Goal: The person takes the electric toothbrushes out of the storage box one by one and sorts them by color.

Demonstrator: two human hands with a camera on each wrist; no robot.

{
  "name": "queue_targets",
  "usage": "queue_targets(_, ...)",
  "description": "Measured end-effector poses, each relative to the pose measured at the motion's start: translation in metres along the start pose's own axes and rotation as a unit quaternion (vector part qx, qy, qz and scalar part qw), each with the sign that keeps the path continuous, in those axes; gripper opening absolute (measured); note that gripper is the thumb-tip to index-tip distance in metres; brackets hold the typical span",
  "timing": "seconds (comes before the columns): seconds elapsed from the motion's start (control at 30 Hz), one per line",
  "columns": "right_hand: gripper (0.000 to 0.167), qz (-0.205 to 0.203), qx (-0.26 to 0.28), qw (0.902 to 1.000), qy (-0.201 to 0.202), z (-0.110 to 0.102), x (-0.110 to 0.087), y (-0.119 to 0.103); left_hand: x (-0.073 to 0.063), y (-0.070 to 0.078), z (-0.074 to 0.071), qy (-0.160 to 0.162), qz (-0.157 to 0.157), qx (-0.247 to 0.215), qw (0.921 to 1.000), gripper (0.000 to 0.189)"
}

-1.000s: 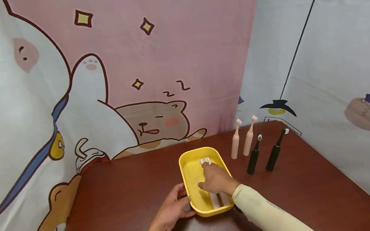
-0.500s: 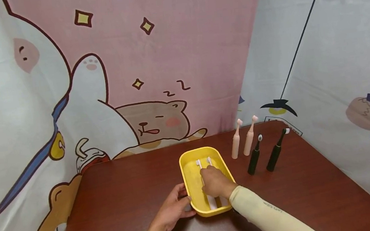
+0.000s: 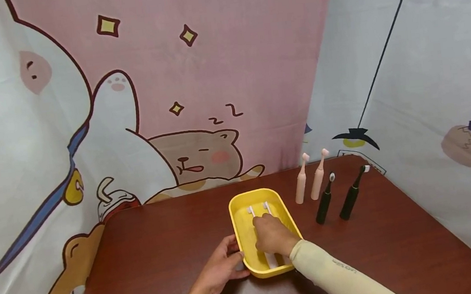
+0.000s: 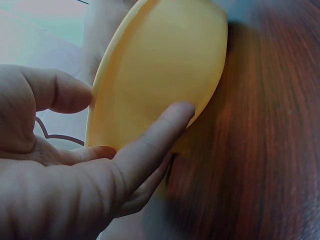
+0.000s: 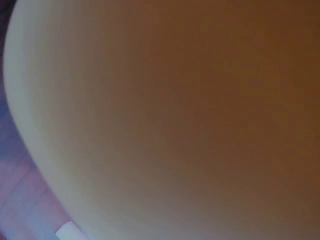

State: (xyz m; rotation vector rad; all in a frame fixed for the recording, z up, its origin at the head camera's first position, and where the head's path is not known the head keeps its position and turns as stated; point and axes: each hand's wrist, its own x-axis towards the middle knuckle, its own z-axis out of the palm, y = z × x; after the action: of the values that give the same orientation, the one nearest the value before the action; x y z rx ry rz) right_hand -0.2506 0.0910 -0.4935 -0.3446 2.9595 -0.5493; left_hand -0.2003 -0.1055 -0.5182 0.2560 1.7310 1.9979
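While the left hand (image 3: pixel 219 268) rests relaxed against the yellow tray (image 3: pixel 245 228), the right hand (image 3: pixel 274 234), inside it, grips a white toothbrush (image 3: pixel 271 260), probably light, stiff and slick, best pinched mid-handle; black toothbrushes (image 3: pixel 349 201) stand right of the tray.

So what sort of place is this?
Perhaps a staged corner or a child's room; the pictures can't settle which. A cartoon-printed backdrop rises behind a brown table holding toothbrushes and a yellow tray.

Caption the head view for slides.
Left hand against yellow tray, right hand over two white toothbrushes inside; two pink toothbrushes, two black toothbrushes alongside.
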Motion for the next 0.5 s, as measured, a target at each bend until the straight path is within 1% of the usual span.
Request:
queue_targets(0.07, 0.030, -0.004, 0.006, 1.0000, 0.002, 0.001, 0.000, 0.003, 0.001, -0.001, 0.000, -0.002, 0.000, -0.001, 1.0000, 0.061)
queue_targets(0.2, 0.041, -0.017, 0.026, 0.9994, 0.013, 0.003, -0.002, 0.009, 0.001, -0.004, 0.000, -0.004, 0.001, -0.002, 1.0000, 0.061)
queue_targets(0.3, 0.049, -0.013, 0.043, 0.9988, 0.016, 0.002, -0.004, 0.011, 0.001, -0.005, 0.000, -0.003, 0.000, -0.002, 1.0000, 0.061)
queue_targets(0.4, 0.052, -0.006, 0.057, 0.9981, 0.023, -0.001, -0.004, 0.011, 0.001, -0.003, 0.000, -0.002, -0.002, -0.003, 1.0000, 0.061)
queue_targets(0.5, 0.052, -0.011, 0.075, 0.9961, 0.045, -0.004, -0.005, 0.013, 0.001, -0.001, 0.000, -0.002, -0.003, -0.003, 1.0000, 0.062)
